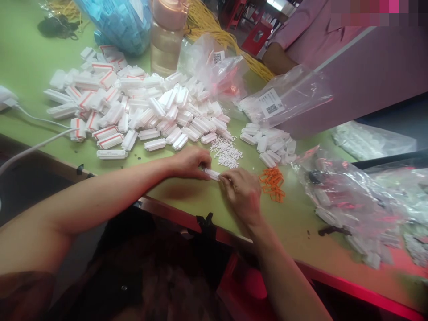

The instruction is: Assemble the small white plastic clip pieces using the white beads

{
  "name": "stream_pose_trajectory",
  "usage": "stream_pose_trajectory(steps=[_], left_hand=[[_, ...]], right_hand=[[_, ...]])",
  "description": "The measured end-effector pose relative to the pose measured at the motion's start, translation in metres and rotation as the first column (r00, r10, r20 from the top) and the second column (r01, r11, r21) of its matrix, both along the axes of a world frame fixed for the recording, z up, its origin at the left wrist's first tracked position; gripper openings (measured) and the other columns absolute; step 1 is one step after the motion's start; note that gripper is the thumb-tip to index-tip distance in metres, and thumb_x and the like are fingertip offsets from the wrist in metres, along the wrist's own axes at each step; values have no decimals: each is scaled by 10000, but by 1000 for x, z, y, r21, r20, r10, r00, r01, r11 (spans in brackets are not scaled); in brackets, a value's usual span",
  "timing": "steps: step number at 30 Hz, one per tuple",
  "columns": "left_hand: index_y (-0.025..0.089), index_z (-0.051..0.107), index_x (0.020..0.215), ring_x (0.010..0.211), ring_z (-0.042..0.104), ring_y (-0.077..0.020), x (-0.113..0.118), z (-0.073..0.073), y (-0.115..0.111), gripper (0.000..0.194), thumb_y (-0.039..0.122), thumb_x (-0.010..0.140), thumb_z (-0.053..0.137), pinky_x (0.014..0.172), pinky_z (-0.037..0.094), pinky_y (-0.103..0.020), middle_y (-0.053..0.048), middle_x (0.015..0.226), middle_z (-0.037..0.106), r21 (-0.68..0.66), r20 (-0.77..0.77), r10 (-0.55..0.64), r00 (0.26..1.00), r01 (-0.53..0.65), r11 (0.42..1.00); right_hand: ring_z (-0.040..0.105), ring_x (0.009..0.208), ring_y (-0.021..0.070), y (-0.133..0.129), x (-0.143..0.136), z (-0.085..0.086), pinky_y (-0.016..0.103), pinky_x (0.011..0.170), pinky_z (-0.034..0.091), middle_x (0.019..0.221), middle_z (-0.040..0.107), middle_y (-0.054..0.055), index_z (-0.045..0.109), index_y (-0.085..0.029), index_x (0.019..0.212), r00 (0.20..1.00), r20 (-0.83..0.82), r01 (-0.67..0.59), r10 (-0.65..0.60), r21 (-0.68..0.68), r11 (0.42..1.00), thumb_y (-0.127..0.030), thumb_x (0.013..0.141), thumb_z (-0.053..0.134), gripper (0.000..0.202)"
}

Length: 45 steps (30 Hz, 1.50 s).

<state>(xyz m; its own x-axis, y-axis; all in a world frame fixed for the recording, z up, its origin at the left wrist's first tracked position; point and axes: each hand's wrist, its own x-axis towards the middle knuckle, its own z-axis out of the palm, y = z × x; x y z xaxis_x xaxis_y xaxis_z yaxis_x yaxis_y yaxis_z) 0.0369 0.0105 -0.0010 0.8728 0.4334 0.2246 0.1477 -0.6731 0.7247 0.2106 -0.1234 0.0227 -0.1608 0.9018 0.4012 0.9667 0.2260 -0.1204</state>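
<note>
Between my two hands is a small white plastic housing (pixel 211 174), held a little above the green table (pixel 187 191). My left hand (pixel 192 162) is closed around its left end. The thumb and fingers of my right hand (pixel 242 191) pinch its right end; any smaller part in that pinch is hidden. Just beyond my hands lies a heap of tiny white pins (pixel 225 151). Several orange plastic frames (pixel 272 183) lie to the right of my right hand. A large pile of white housings (pixel 133 102), some with an orange stripe, spreads behind my left hand.
A bottle (pixel 167 40) and a blue bag (pixel 117 22) stand at the back. Clear bags (pixel 351 196) and white pieces (pixel 274 142) lie to the right. A white cable (pixel 40 145) crosses the left. A person in pink (pixel 307 35) sits opposite, beside a partition (pixel 364 76).
</note>
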Motion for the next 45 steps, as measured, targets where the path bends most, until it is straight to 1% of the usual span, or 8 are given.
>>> stream_pose_trajectory(steps=[4,11,18,24,27,30,34,45], left_hand=[[118,714,759,650,530,-101,0,-2,0,240,350,703,741,613,373,-226,-44,769,650,9,19,4,1000,-5,1000],[119,719,754,642,534,-103,1,-2,-1,240,357,720,720,603,367,-230,-45,748,645,20,27,-2,1000,2,1000],[128,724,771,652,531,-105,0,0,-1,208,325,704,737,626,378,-232,-36,755,648,15,-4,12,1000,-12,1000],[128,721,785,687,572,-124,-2,-2,0,267,390,735,715,636,407,-231,-49,770,653,48,0,7,1000,-7,999],[127,723,799,707,602,-137,-4,-3,-1,299,421,787,668,658,441,-241,-64,781,665,130,18,8,1000,-10,991],[162,731,966,836,643,-152,-6,-4,-2,277,381,867,593,767,490,-250,-88,914,707,223,111,-21,994,-4,975],[185,747,922,821,664,-141,-8,-5,-6,291,366,926,520,768,518,-240,-81,909,733,331,122,-57,991,13,943],[137,715,942,799,654,-138,-8,-4,-15,290,272,962,459,756,537,-254,-87,868,714,613,92,-67,993,-4,790]], right_hand=[[568,764,161,-1,-3,6,357,706,274,841,701,27,646,-243,848,984,174,-26,27,-7,1000,-294,986,466,232],[555,746,154,-15,-4,-2,350,691,278,847,715,15,691,-272,987,990,144,-10,7,22,1000,-283,960,531,163],[632,893,186,-22,7,-6,341,769,446,986,701,66,682,-251,1147,980,-199,14,-13,6,1000,-270,958,517,252],[632,978,221,-16,5,-8,367,796,420,1126,717,62,662,-292,1189,997,78,-16,15,16,1000,-287,942,548,272],[636,955,199,-13,2,-11,342,757,398,1089,736,51,671,-267,1152,988,144,-68,59,56,996,-260,941,556,240],[639,922,183,-9,0,-12,334,730,391,1031,744,56,670,-243,1140,984,152,-105,89,105,989,-227,945,545,233],[631,884,179,-6,-2,-10,334,717,396,975,740,68,672,-198,1116,979,165,-143,119,140,980,-189,947,527,223],[535,748,187,0,-9,-20,341,645,353,841,668,87,666,-120,1014,947,291,-174,132,124,977,-101,935,487,197]])
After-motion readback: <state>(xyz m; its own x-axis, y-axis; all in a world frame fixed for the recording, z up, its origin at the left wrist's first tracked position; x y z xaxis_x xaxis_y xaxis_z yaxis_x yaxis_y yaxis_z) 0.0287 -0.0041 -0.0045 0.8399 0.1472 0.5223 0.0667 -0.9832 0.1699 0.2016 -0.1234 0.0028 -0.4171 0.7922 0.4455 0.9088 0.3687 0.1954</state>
